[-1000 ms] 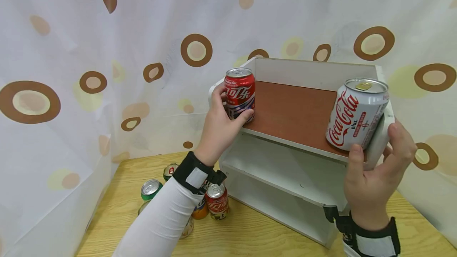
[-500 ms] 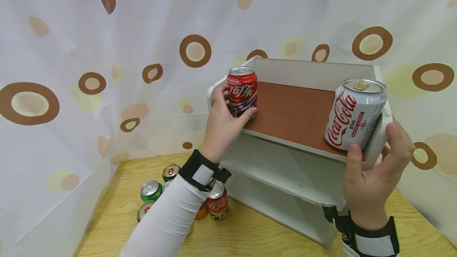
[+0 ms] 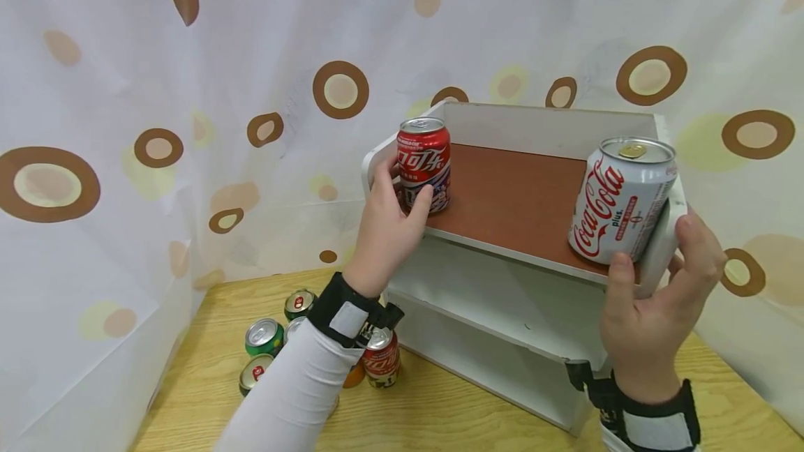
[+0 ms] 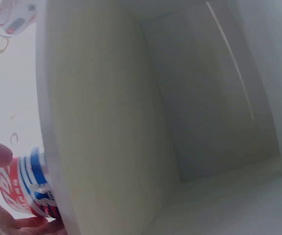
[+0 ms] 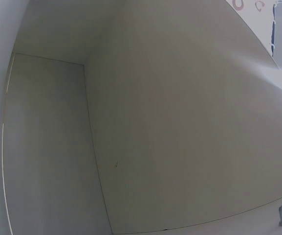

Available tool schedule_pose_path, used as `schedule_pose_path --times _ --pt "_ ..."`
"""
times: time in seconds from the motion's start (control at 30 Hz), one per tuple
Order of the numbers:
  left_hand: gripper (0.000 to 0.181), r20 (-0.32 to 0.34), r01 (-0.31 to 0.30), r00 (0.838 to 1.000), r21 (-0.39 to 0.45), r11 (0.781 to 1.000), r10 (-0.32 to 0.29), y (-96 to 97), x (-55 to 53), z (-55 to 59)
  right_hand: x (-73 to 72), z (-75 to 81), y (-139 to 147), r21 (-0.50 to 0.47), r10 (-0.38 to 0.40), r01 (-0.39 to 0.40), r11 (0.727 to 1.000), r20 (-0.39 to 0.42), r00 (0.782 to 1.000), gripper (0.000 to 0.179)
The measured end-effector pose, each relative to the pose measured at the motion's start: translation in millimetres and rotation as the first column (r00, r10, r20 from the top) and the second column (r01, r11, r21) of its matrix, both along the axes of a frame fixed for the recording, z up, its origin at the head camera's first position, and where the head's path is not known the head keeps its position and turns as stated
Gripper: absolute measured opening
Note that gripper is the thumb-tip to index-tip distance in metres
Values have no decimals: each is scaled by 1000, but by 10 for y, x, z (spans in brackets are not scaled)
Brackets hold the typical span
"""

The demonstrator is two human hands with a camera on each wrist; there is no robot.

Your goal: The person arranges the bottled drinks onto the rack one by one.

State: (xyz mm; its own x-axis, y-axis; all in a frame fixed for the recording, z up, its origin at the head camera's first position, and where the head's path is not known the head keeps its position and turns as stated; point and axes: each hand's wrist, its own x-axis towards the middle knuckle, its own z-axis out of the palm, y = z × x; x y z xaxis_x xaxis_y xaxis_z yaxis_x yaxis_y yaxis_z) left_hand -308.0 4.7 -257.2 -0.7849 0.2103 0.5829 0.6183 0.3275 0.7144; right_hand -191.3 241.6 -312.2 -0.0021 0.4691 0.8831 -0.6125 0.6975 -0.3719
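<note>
The red Coca-Cola can (image 3: pixel 423 162) stands on the brown top board of the white shelf unit (image 3: pixel 521 201), near its left end. My left hand (image 3: pixel 386 225) is around it, fingers at the can's left side and thumb straightened up in front, apparently off the surface. In the left wrist view the red-and-blue can (image 4: pixel 31 183) rests against the board's edge, with part of my left hand (image 4: pixel 4 215) beside it. A silver-white Coca-Cola plus can (image 3: pixel 618 201) leans at the right end. My right hand (image 3: pixel 659 305) grips the right side wall, its thumb by that can's base.
Several cans stand on the wooden table (image 3: pixel 440 410) left of the shelf unit, among them a green can (image 3: pixel 264 337) and a red can (image 3: pixel 381 358); my left forearm partly covers the group. A patterned curtain (image 3: pixel 276 33) hangs behind. Two lower shelf levels face me.
The red can has shifted slightly right, then settled a little lower. My left thumb has straightened upward from across the can. The right hand and the silver-white can have not visibly moved.
</note>
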Motion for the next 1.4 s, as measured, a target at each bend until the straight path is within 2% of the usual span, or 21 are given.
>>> schedule_pose_path --times 0.2,0.5,0.73,1.4 --pt "71 6 -22 1000 -23 999 22 -29 34 -2 -12 8 -4 -1 12 -12 1000 -4 1000 48" --pt "69 0 -38 999 -99 994 38 -51 -13 15 -10 11 9 6 8 -8 1000 14 1000 40" --pt "70 10 24 1000 -93 995 -23 -21 -12 11 -9 5 13 8 4 -4 1000 13 1000 42" --pt "72 -26 91 995 -98 991 -94 313 242 -24 -9 5 10 6 5 -5 1000 11 1000 41"
